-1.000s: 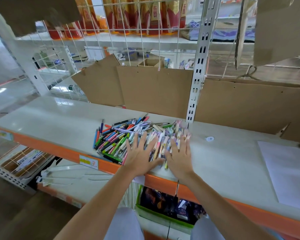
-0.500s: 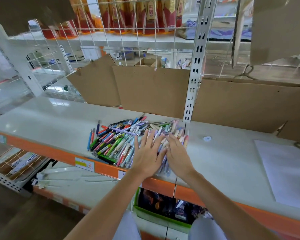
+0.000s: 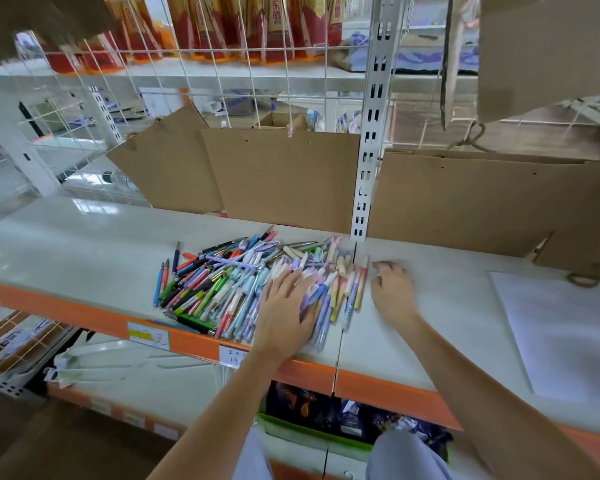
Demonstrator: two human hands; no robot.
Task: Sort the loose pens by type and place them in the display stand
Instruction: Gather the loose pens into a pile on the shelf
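Note:
A heap of loose pens in many colours lies on the white shelf top near its orange front edge. Pastel pens make up the right part of the heap, darker and green ones the left. My left hand rests flat on the pastel pens with its fingers spread. My right hand is on the bare shelf just right of the heap, fingers loosely curled, holding nothing that I can see. No display stand is in view.
Brown cardboard sheets stand against the wire back wall behind the heap. A white slotted upright post rises just behind the pens. A white paper sheet lies at the right. A green bin sits below.
My right hand has slid off the pens to the right onto the bare shelf. My left hand has shifted right over the pastel pens. The camera has moved closer.

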